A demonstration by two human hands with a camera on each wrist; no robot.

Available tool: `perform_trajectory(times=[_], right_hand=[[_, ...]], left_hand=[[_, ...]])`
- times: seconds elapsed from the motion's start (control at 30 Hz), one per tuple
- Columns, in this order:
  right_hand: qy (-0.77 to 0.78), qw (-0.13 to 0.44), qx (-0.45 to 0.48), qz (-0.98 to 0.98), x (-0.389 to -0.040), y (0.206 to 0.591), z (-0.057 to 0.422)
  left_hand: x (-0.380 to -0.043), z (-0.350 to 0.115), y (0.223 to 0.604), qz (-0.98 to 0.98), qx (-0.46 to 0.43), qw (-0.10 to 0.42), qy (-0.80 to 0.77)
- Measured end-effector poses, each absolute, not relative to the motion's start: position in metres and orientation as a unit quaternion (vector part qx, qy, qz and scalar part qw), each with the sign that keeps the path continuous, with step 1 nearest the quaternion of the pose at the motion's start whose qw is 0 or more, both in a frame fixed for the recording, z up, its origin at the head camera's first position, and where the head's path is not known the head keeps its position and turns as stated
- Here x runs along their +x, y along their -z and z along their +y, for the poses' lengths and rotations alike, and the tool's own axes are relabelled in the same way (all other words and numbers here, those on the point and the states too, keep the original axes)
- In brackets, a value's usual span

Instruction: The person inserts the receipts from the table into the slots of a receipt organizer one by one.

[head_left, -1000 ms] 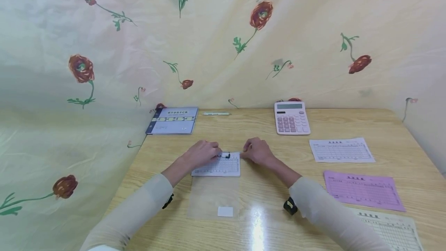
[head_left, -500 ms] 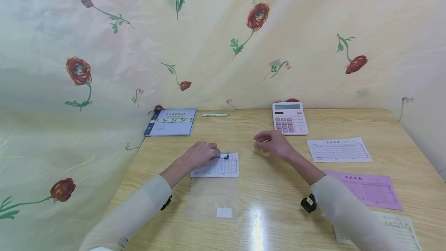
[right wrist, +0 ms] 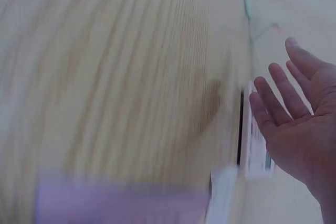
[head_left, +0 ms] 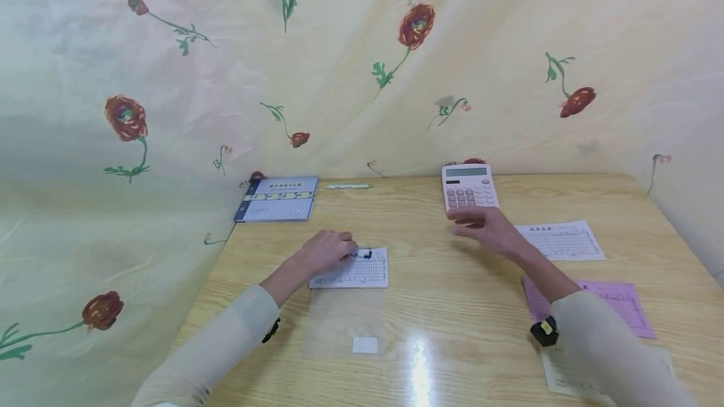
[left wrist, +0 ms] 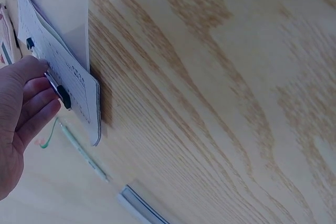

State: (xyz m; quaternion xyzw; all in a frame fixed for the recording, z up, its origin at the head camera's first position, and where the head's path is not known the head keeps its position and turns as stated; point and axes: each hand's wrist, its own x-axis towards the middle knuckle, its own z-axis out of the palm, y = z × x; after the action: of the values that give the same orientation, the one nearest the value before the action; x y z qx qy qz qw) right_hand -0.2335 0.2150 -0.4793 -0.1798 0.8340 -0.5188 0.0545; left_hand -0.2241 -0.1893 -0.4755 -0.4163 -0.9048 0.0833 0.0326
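A: In the head view, where is the form pad (head_left: 362, 275)?

B: On the table (head_left: 447, 287), with a clear sheet (head_left: 334, 325) reaching from its near edge toward the person. The left hand (head_left: 327, 251) grips the fastener (head_left: 367, 255) along the pad's far edge. The right hand (head_left: 488, 229) holds nothing, fingers loose, near the calculator (head_left: 466, 182).

A: Any hazard there?

B: The right sleeve (head_left: 613, 347) crosses the pink slip (head_left: 625, 309) and the pale green slip (head_left: 565, 377) — lowered, it could drag them askew.

A: And writing?

B: Chinese characters title the blue booklet (head_left: 277, 198) and head the white slip (head_left: 565, 240), too small to read surely. No calculator brand is legible.

A: The left wrist view?

B: Thumb and fingers pinch the fastener's metal bar between its black ends. The pad's sheets look slightly parted along one edge; an uneven tug might slide them out of line. Its printed heading is unreadable.

A: And the right wrist view?

B: A bare palm, fingers extended — nothing in it. The calculator is close by, so a low sweep could knock it. Blur hides any lettering.
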Motion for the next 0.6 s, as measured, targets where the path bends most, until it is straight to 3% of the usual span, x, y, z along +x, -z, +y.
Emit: perform_trajectory(times=[0.6], right_hand=[[0.354,0.024,-0.082,0.931,-0.227,0.477,0.357]], left_hand=[[-0.223,-0.189,0.475,-0.908,-0.410,0.029,-0.084]])
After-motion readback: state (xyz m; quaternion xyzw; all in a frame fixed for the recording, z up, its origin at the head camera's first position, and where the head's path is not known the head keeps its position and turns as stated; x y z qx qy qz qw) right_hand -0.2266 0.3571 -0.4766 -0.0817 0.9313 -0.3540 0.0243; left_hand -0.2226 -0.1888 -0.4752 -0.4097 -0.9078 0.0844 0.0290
